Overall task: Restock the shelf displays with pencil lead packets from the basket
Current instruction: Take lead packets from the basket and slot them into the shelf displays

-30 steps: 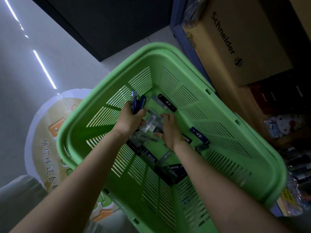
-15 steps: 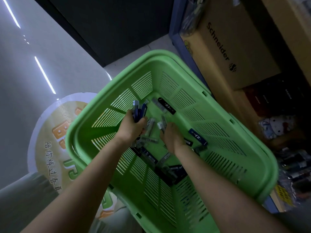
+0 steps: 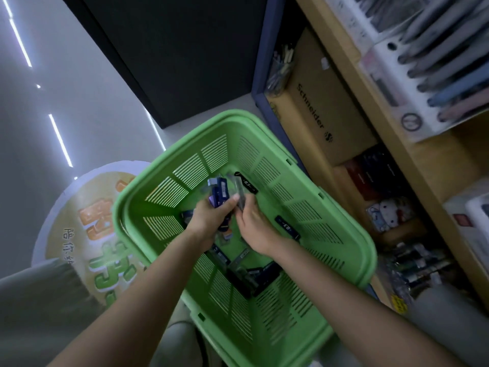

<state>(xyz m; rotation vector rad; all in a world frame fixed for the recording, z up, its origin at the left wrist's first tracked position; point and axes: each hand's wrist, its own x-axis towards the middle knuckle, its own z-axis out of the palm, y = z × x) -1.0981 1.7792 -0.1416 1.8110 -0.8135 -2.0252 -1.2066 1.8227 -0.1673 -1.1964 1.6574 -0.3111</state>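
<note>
My left hand (image 3: 211, 221) grips a bundle of blue packets (image 3: 218, 192), with the fingers curled around them. My right hand (image 3: 255, 226) is just beside it and pinches one grey packet (image 3: 240, 198) at the fingertips. Both hands are inside the green basket (image 3: 264, 327). More loose packets (image 3: 254, 276) lie on its bottom. To the right stands the shelf (image 3: 391, 133), with a cardboard box (image 3: 312, 102) low in it.
</note>
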